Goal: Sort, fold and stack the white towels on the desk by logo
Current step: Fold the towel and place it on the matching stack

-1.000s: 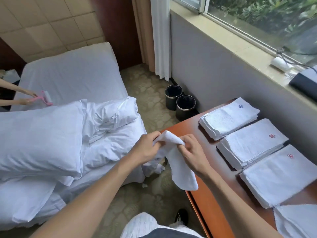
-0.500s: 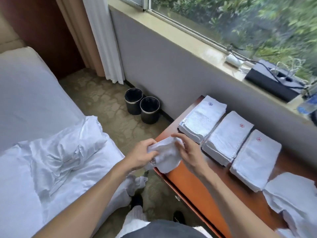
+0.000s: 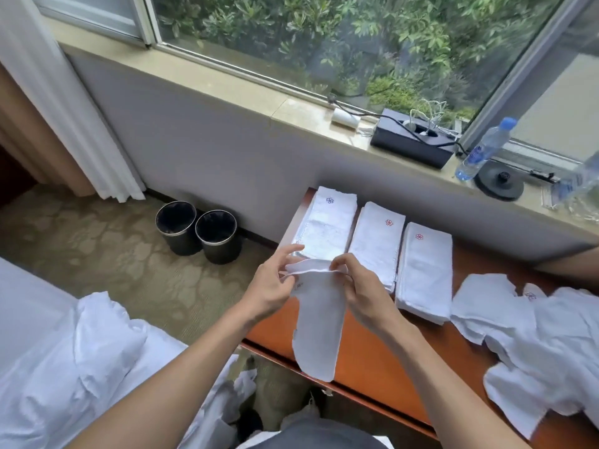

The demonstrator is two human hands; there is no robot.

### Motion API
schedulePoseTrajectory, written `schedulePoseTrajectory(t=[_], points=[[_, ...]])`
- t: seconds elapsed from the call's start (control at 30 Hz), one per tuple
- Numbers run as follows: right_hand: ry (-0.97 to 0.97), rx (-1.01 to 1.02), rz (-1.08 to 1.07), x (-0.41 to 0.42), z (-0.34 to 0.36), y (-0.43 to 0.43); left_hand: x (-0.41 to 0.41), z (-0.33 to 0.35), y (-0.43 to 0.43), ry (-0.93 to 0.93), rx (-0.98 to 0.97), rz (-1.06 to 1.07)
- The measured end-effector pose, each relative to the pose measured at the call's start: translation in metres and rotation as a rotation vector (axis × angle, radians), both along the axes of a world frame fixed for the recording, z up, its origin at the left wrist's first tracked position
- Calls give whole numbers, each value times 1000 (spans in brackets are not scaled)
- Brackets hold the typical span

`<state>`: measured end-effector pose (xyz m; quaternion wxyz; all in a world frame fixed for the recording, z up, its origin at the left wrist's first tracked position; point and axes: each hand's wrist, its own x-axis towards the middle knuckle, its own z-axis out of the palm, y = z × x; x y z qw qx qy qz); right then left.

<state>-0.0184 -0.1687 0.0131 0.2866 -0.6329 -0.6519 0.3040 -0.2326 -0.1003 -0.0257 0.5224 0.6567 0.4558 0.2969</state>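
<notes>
On the desk (image 3: pixel 366 361), the left stack (image 3: pixel 327 228) carries a blue flower logo; the middle stack (image 3: pixel 377 244) and right stack (image 3: pixel 426 273) show red ones. The held towel (image 3: pixel 319 322) has a faint mark near its top — unreadable. The left hand (image 3: pixel 272 286) and right hand (image 3: pixel 363 290) pinch its top edge, and it hangs over the desk's front.

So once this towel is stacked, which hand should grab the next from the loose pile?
Probably right: the loose pile lies at the desk's right end, beyond the right hand; the left hand, pinching the held towel, sits farther away.
</notes>
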Motion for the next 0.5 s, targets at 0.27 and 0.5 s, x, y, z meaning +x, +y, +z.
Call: schedulePoseTrajectory(t=[0.27, 0.5], points=[[148, 1, -161, 47, 6, 12, 60, 10, 26, 44, 80, -51], [242, -69, -204, 97, 2, 31, 113, 17, 48, 95, 127, -83]])
